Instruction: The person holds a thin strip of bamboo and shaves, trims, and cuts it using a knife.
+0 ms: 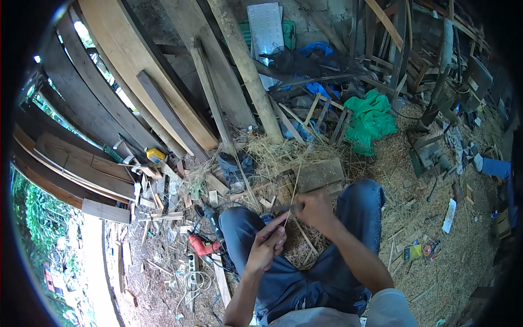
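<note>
Between my knees, my left hand (pixel 267 246) is closed around the lower part of a thin, pale strip (pixel 296 185), which looks like bamboo or wood. The strip slants upward past my right hand (pixel 317 211). That hand is wrapped round the handle of what looks like a knife. Its dark blade (pixel 280 208) points left, lying across or close beside the strip just above my left fingertips. Whether the blade touches the strip I cannot tell. The handle is mostly hidden in my fist.
A red power tool (pixel 204 246) and a coiled cord (pixel 199 282) lie left of my knees. Ahead are a wooden block (pixel 318 174), leaning planks (pixel 163 103) and a green plastic sheet (pixel 370 122). Shavings cover the ground. Another person's blue-clad leg (pixel 497 168) shows at right.
</note>
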The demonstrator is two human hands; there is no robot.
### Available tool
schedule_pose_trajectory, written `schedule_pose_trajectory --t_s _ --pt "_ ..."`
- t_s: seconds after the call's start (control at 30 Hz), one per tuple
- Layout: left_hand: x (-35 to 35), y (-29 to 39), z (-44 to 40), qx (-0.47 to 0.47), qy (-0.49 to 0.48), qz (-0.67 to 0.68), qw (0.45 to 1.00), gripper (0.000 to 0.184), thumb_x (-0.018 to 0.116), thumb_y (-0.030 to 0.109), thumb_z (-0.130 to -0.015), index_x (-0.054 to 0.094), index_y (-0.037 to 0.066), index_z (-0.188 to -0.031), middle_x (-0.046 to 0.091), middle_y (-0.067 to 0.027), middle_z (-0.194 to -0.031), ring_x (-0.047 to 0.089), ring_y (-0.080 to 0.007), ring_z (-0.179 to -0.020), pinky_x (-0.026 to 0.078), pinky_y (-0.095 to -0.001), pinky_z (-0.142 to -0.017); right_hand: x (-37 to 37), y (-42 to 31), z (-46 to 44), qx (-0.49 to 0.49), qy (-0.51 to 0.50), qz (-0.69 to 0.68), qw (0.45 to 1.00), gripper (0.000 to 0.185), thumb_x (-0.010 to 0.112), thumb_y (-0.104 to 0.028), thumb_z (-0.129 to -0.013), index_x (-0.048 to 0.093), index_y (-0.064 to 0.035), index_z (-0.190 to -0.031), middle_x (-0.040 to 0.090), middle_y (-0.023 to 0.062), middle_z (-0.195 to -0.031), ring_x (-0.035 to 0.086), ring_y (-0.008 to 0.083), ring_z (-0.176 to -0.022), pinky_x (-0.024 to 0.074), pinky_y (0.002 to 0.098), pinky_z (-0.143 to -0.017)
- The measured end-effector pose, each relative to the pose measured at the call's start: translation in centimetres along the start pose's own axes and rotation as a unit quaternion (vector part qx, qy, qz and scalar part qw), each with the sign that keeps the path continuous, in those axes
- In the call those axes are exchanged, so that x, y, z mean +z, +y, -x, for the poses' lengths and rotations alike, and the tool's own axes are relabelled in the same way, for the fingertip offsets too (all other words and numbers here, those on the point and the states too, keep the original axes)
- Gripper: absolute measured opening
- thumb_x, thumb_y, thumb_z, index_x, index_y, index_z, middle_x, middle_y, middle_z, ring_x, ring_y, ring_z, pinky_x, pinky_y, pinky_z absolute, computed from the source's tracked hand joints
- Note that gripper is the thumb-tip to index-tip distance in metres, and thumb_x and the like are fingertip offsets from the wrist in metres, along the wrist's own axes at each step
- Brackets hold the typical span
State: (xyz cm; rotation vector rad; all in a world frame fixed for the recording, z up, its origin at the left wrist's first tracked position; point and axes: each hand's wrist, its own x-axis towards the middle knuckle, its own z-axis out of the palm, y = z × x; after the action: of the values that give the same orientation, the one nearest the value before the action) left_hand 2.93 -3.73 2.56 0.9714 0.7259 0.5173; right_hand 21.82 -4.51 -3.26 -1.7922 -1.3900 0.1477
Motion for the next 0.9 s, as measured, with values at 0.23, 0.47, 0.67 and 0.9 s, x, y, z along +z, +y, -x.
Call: schedule_pose_trajectory --t_s 0.23,0.47,0.67,0.9 --pt "-0.3 1.1 0.5 -0.012 -0.026 -0.028 0.999 0.040 0.048 0.012 -0.096 0.044 0.009 -0.136 0.035 0.0051 -0.066 0.029 -0.0029 -0.054 0.022 -0.0184 -0.044 -0.6 -1.2 -0.8 -0.004 -0.022 0.011 1.000 0.007 0.068 -0.017 -0.070 0.067 -0.0105 -0.068 0.062 0.0120 -0.059 0.063 0.0311 -0.056 0.0512 0.0412 -0.058" --pt "-1.1 0.9 0.3 -0.041 -0.025 -0.004 0.999 0.041 0.048 0.012 -0.095 0.043 0.010 -0.136 0.034 0.0053 -0.066 0.028 -0.0040 -0.054 0.021 -0.0190 -0.045 -0.6 -1.3 0.1 -0.058 -0.068 0.006 0.996 0.010 0.067 -0.019 -0.071 0.067 -0.0089 -0.068 0.062 0.0135 -0.060 0.063 0.0320 -0.058 0.0517 0.0414 -0.056" --pt "-0.7 1.0 0.6 -0.049 -0.038 -0.014 0.998 0.043 0.048 0.012 -0.096 0.041 0.011 -0.138 0.034 0.0059 -0.066 0.028 -0.0041 -0.055 0.023 -0.0193 -0.045 -0.9 0.6 -1.2 0.054 -0.030 0.023 0.998 0.012 0.065 -0.019 -0.072 0.068 -0.0078 -0.070 0.062 0.0160 -0.061 0.062 0.0340 -0.058 0.0523 0.0417 -0.057" --pt "0.6 1.3 0.2 -0.021 -0.049 -0.001 0.999 0.036 0.045 0.006 -0.096 0.045 0.007 -0.132 0.045 0.0000 -0.076 0.033 -0.0042 -0.056 0.025 -0.0190 -0.045 -0.2 0.9 -0.1 0.017 -0.067 -0.007 0.998 0.011 0.065 -0.018 -0.070 0.067 -0.0071 -0.068 0.060 0.0156 -0.059 0.061 0.0341 -0.056 0.0517 0.0425 -0.056"
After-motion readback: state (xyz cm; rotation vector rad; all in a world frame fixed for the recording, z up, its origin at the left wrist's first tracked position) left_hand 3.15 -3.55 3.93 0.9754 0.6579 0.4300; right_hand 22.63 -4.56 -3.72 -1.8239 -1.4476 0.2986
